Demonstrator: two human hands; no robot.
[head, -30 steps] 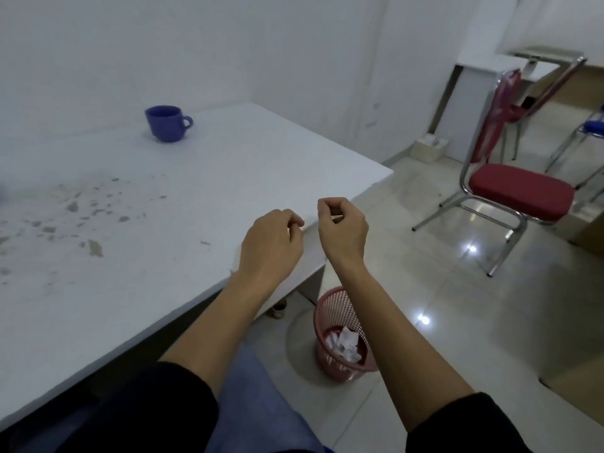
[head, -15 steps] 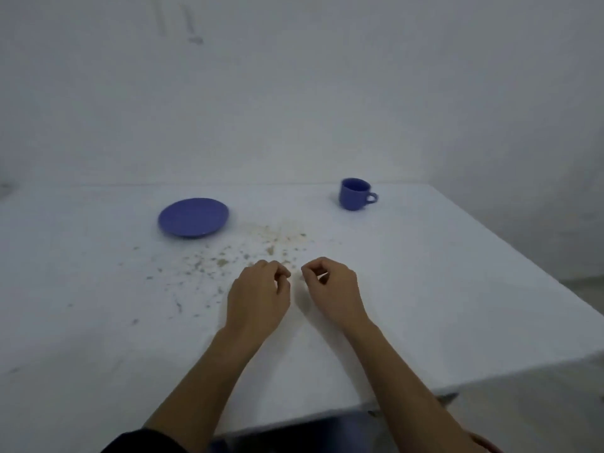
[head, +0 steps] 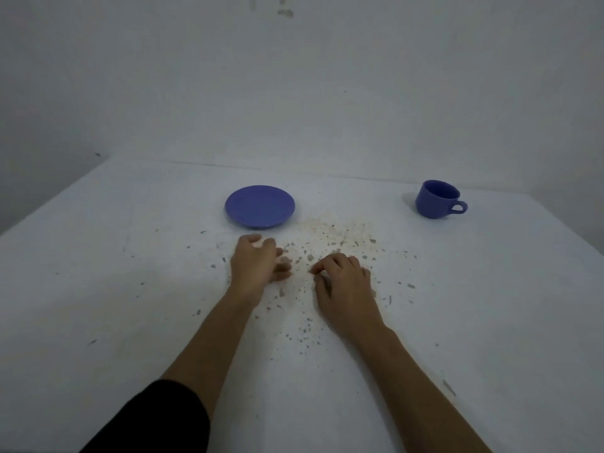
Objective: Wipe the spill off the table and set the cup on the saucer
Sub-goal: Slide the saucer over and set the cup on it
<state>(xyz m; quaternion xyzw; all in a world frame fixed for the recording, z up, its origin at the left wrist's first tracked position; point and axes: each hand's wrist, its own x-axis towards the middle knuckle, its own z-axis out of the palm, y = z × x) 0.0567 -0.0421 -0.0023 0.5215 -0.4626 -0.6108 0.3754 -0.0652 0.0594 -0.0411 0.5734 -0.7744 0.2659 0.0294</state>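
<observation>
White desk (head: 98,289) against a pale wall (head: 294,76); its near edge is cut off by the frame, with bare surface open to the left and right. Brown spill (head: 330,243) scattered mid-desk, partly hidden under the 2 forearms. Blue saucer (head: 260,206) lies just beyond the spill; blue cup (head: 438,199) stands upright well apart to the right, handle pointing right. Left hand (head: 253,268) and right hand (head: 346,286) rest on the spill, fingers (head: 327,261) loosely curled; whether they grasp anything cannot be told.
</observation>
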